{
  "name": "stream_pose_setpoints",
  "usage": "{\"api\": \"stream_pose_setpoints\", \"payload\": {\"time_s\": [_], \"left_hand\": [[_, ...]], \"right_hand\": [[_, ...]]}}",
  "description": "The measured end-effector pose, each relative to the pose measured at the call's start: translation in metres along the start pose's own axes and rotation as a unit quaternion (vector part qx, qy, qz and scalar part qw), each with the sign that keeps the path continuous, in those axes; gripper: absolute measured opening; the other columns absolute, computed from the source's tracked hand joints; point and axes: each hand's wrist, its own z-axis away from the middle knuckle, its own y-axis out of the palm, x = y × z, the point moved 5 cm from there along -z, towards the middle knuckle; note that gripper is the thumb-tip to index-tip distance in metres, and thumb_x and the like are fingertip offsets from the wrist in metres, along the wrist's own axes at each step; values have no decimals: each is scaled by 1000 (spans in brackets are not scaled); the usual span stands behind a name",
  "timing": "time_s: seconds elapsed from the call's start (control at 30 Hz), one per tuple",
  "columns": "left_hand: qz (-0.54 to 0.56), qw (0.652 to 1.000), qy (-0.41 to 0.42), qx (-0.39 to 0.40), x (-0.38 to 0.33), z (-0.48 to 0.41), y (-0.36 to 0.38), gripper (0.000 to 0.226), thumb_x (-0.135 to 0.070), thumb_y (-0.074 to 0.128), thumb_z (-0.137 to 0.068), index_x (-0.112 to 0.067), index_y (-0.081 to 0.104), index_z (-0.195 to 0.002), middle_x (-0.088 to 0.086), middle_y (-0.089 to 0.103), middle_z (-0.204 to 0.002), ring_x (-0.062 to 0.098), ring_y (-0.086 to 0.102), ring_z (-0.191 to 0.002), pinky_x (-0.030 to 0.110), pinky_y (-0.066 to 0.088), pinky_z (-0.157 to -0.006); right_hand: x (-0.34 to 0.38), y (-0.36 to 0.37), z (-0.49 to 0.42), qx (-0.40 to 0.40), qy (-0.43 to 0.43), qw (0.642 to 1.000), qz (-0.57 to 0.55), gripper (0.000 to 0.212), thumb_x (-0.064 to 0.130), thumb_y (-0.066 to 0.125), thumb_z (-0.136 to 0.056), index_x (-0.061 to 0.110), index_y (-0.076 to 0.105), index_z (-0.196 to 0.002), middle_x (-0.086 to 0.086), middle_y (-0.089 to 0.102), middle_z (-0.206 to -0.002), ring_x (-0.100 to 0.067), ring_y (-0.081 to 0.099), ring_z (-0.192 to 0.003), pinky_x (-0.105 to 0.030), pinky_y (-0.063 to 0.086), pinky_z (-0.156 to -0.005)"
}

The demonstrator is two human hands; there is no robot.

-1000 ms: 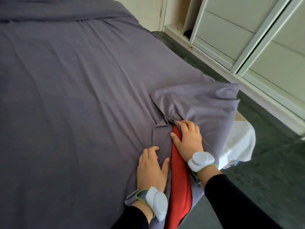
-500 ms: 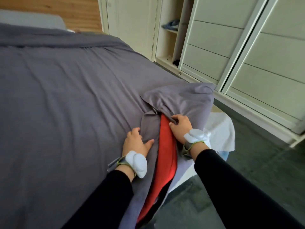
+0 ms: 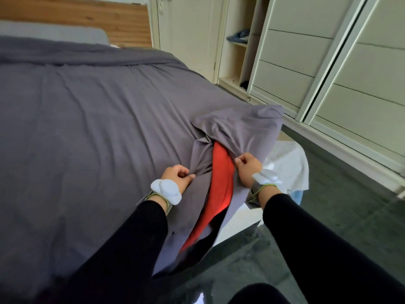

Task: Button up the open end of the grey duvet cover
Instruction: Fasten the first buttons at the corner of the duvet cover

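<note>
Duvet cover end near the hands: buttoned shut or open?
Open. The grey duvet cover gapes between the left hand and right hand, each pinching one edge, and the red blanket shows through.

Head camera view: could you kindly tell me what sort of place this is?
A bedroom, most likely: the grey duvet cover lies spread wide below a wooden headboard, and a tall wardrobe with sliding doors stands alongside, with folded clothes on its open shelf.
</note>
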Motion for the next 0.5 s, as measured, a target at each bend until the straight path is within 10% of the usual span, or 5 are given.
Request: {"api": "stream_pose_setpoints", "payload": {"time_s": [0.17, 0.3, 0.5], "left_hand": [[181, 983, -21, -27, 10, 0, -8, 11, -24, 63, -86, -15, 58, -89, -1, 61, -78, 18, 54, -78, 18, 44, -64], [241, 969, -23, -41, 10, 13, -3, 8, -27, 63, -86, -20, 58, -88, -4, 64, -81, 15, 58, -79, 24, 43, -75], [297, 951, -35, -78, 3, 28, -1, 19, -21, 63, -86, -8, 63, -100, 4, 64, -90, 16, 57, -84, 25, 42, -80]], "right_hand": [[19, -16, 10, -40, 68, 980, -184, 41, 30, 43, -94, -2, 61, -113, -25, 64, -115, -40, 59, -108, -36, 49, -84], [34, -11, 27, 4, 158, 877, -454, 45, 23, 46, -96, -8, 49, -129, -29, 61, -109, -32, 62, -98, -43, 50, -88], [21, 1, 44, 105, 149, 885, -428, 48, 13, 35, -100, 13, 64, -62, -2, 55, -54, -12, 54, -49, -20, 41, -49]]}}
